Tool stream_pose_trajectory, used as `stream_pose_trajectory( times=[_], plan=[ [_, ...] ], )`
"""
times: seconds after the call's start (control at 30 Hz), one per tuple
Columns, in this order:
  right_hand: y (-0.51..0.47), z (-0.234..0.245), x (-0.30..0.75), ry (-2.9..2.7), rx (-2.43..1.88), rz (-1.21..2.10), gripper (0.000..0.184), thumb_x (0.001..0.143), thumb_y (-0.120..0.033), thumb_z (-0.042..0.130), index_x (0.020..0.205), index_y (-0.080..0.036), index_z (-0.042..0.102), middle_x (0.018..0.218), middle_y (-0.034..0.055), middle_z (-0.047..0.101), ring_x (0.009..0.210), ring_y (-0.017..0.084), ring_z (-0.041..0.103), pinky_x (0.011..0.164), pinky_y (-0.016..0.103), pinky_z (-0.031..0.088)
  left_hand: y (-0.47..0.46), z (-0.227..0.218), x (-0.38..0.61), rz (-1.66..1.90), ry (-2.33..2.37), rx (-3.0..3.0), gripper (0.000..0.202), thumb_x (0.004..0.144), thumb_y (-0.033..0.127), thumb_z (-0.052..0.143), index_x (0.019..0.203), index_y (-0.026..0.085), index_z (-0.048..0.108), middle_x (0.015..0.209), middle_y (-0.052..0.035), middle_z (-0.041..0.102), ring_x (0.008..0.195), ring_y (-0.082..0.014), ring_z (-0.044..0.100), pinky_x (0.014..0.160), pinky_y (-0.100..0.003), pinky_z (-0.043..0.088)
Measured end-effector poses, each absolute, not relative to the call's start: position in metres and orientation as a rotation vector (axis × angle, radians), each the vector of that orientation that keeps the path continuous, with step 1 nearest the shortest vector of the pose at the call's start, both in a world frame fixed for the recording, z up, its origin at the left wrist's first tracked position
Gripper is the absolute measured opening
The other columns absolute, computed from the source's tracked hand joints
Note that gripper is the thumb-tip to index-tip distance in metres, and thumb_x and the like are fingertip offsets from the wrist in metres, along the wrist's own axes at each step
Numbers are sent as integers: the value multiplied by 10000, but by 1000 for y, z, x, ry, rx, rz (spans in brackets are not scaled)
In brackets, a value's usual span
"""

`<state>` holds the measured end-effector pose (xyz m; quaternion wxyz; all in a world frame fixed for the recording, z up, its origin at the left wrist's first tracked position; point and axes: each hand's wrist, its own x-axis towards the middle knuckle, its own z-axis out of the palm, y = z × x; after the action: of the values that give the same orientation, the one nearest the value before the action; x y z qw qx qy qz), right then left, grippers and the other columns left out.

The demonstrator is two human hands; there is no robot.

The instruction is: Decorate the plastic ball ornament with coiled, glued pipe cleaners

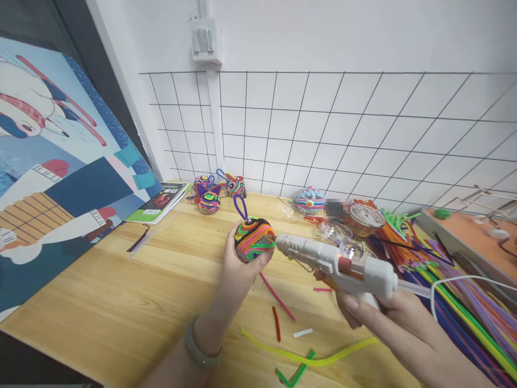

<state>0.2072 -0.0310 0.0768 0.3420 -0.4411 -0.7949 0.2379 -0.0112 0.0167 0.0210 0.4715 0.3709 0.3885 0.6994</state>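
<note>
My left hand (pixel 238 264) is closed around a round ornament (pixel 254 240) wrapped in striped, many-coloured pipe cleaners, with a purple loop on top. In my right hand (pixel 375 318) is a white hot glue gun (pixel 335 264), gripped by its handle, a clear glue stick (pixel 414 288) coming out of its back. Its nozzle points left and is at the ornament's right side; whether it touches I cannot tell. Below lie a pink pipe cleaner (pixel 278 297), a short red piece (pixel 276 323), a white piece (pixel 302 333), a long yellow one (pixel 315 360) and a bent green one (pixel 297 372).
Several finished-looking ornaments (pixel 209 202) stand at the back by the wall grid. A blue-pink ball (pixel 310 200), clear plastic shells (pixel 335 233) and a spool (pixel 367 216) sit back right. Bundled pipe cleaners (pixel 464 307) fill the right. A printed board (pixel 72 172) leans left, beside a book (pixel 159 202).
</note>
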Motion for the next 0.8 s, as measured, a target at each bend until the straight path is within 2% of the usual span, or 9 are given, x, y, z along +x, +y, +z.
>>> stream_pose_trajectory(
  times=[0.17,0.23,0.3,0.37,0.47,0.57,0.67,0.8],
  plan=[
    [-29,71,212,-1905,-1134,650,245,908,-408,517,775,-219,597,618,-10,567,541,153,552,473,229,469,17,17,-13,1700,911,897,770,585,232,843,1245,209,446,1213,-120,637,1086,-266,643,967,-395,494],
    [-26,68,213,-1831,-1174,640,285,918,-423,499,735,-215,566,592,-15,552,504,147,527,449,236,450,19,14,-14,1706,901,887,770,585,244,845,1244,210,450,1176,-111,655,1047,-260,662,940,-388,514],
    [-17,64,213,-1801,-1246,540,310,924,-439,482,720,-213,541,578,-17,536,485,145,506,436,245,427,20,12,-16,1724,892,864,774,585,256,846,1247,214,448,1140,-104,669,1001,-255,679,907,-387,536],
    [-3,58,212,-1879,-1307,343,278,922,-431,485,787,-204,572,622,-1,561,535,163,537,474,262,444,21,12,-17,1754,890,831,777,589,265,844,1254,222,443,1142,-103,667,991,-257,680,886,-392,548],
    [20,42,211,-2229,-1303,114,207,938,-330,446,959,-192,599,817,53,631,712,203,621,622,307,511,20,15,-17,1800,898,785,772,603,264,837,1263,232,437,1211,-107,629,1065,-273,647,902,-414,543],
    [38,16,210,-2493,-1277,-85,277,938,-200,396,1151,-165,570,1068,131,637,830,227,662,696,341,539,18,20,-17,1829,881,769,720,625,266,822,1240,240,448,1267,-106,593,1131,-289,609,921,-438,534],
    [48,-11,212,-2569,-1279,-181,373,885,-81,392,1219,-137,550,1095,163,627,836,242,665,700,361,543,17,22,-17,1833,872,764,675,628,273,819,1203,236,468,1298,-112,568,1176,-310,578,938,-456,523],
    [55,-32,216,-2562,-1274,-226,353,865,-81,438,1196,-93,560,1061,189,633,823,256,656,680,363,536,17,21,-17,1834,859,768,702,628,271,820,1228,237,456,1298,-117,566,1177,-315,577,954,-468,510]
  ],
)
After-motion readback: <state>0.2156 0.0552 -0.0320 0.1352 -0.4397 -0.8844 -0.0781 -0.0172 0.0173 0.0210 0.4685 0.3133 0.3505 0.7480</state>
